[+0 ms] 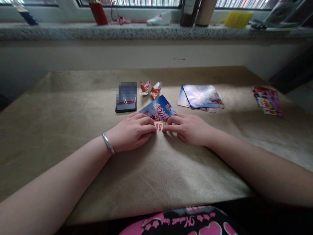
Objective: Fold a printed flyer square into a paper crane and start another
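Observation:
A printed blue and pink paper sheet (158, 110) lies on the tan table cover (73, 124) in front of me. My left hand (132, 131) and my right hand (189, 128) both rest on its near edge, fingers curled and pressed down on the paper, fingertips almost meeting at the middle. A silver bangle (108, 143) circles my left wrist. The near part of the sheet is hidden under my fingers.
A dark phone (126, 98) lies just beyond my left hand. A folded red and white paper shape (150, 88) sits behind the sheet. A stack of similar sheets (201, 97) lies to the right, a pink packet (268, 100) farther right. Bottles and clutter line the window sill (146, 31).

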`<state>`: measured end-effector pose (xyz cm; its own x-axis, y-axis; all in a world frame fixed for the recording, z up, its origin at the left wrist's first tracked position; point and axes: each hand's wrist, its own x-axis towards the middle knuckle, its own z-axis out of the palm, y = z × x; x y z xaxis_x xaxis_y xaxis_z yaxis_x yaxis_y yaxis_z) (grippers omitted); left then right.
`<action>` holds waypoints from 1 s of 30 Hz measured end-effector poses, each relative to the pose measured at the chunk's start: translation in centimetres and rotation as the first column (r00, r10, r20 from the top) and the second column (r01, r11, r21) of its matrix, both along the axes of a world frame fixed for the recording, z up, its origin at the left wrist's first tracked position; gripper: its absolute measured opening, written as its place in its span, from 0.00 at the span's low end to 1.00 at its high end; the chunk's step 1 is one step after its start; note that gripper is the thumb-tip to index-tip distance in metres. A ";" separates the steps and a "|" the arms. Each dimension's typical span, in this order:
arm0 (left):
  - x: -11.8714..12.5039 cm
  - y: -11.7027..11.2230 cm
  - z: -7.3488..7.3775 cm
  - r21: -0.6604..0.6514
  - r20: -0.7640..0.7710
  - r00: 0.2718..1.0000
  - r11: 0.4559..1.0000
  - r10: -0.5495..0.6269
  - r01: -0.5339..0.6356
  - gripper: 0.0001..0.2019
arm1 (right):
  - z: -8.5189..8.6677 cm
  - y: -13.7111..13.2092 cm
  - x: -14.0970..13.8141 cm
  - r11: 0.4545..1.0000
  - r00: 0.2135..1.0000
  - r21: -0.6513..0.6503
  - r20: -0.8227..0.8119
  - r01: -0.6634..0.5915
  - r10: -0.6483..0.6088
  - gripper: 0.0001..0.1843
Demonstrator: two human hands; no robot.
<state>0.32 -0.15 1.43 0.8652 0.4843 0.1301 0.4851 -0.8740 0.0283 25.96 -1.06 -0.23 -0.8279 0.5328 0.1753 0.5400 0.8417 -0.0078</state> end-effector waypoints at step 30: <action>-1.7 0.6 1.2 -0.138 0.061 0.997 0.988 -0.056 0.064 0.10 | -0.2 0.0 0.5 1.000 0.999 0.005 -0.053 -0.012 0.012 0.25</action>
